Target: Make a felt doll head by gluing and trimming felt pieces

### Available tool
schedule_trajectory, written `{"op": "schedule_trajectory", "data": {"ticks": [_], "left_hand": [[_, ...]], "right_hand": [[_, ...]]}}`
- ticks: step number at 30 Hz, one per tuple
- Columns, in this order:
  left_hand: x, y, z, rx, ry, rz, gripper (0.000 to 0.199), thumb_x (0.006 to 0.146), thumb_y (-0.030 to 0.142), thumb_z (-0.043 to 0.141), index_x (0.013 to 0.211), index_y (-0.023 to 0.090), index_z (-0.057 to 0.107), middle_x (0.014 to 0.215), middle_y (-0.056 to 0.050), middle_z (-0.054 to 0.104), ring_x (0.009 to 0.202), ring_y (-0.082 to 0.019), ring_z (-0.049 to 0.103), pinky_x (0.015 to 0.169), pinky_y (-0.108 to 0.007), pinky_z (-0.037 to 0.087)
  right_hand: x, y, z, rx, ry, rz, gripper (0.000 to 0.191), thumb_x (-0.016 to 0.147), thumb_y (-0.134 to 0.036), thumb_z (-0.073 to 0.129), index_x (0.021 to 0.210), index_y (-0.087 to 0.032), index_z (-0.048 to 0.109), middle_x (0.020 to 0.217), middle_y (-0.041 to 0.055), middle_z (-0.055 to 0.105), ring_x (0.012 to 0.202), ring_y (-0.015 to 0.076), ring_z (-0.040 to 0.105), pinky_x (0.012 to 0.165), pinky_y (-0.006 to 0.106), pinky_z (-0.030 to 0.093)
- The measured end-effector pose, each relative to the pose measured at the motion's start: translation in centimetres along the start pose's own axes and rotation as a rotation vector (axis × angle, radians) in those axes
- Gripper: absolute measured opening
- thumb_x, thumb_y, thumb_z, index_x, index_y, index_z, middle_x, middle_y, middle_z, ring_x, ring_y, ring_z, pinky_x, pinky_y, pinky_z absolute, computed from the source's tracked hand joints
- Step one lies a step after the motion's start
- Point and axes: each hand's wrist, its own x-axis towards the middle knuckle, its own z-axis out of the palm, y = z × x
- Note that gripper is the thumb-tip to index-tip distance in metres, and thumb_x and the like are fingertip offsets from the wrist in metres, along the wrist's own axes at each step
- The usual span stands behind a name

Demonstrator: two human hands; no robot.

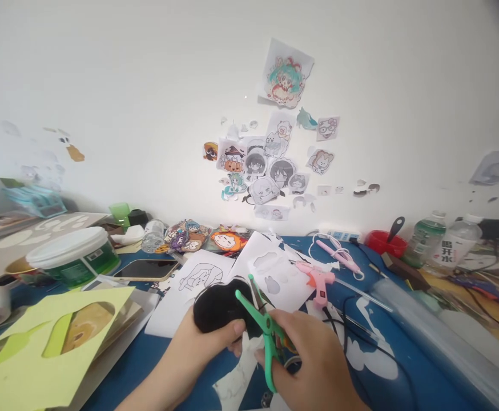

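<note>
My left hand [206, 342] grips a black rounded cutout [217, 305], thumb pressed on its face. A pale strip of paper [237, 374] hangs below it. In my right hand [309, 354] is a pair of green scissors [269, 331], its blades parted and pointing up and left at the cutout's right edge. Whether the blades touch the cutout I cannot tell. Behind the cutout lies a white sheet with a line drawing [202, 279], and beside it another white sheet [290, 285] with cut holes.
A pink glue gun [318, 279] and its cable lie to the right, near a clear plastic roll [438, 337]. At left are yellow paper [61, 365], a phone [147, 269] and a white-lidded tub [73, 257]. Bottles [425, 240] and a red bowl [382, 244] stand at back right.
</note>
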Motion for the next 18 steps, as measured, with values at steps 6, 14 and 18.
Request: {"op": "schedule_trajectory", "data": {"ticks": [6,14,18], "left_hand": [[0.18,-0.29,0.17,-0.075,0.016,-0.028,0.025,0.062,0.034,0.075,0.058,0.015,0.059,0.044,0.0,0.058,0.044,-0.012,0.051,0.048,-0.024,0.04],[0.07,-0.02,0.12,-0.073,0.047,-0.042,0.025,0.06,0.035,0.076,0.06,0.015,0.061,0.046,0.0,0.058,0.045,-0.012,0.051,0.048,-0.024,0.042],[0.38,-0.21,-0.22,-0.072,-0.029,-0.04,0.024,0.064,0.034,0.073,0.06,0.015,0.06,0.047,0.0,0.059,0.046,-0.012,0.051,0.049,-0.023,0.041]], "right_hand": [[0.51,-0.03,-0.54,0.045,-0.036,0.011,0.027,0.07,-0.025,0.059,0.096,-0.017,0.056,0.068,0.0037,0.064,0.057,0.0209,0.058,0.048,0.032,0.044],[0.49,0.08,-0.63,0.001,-0.08,0.004,0.026,0.073,-0.025,0.058,0.097,-0.016,0.058,0.071,0.0048,0.066,0.06,0.0211,0.059,0.051,0.032,0.044],[0.4,0.2,-0.56,-0.004,-0.08,-0.01,0.024,0.077,-0.027,0.055,0.098,-0.017,0.058,0.07,0.0046,0.066,0.058,0.0201,0.059,0.05,0.03,0.044]]}}
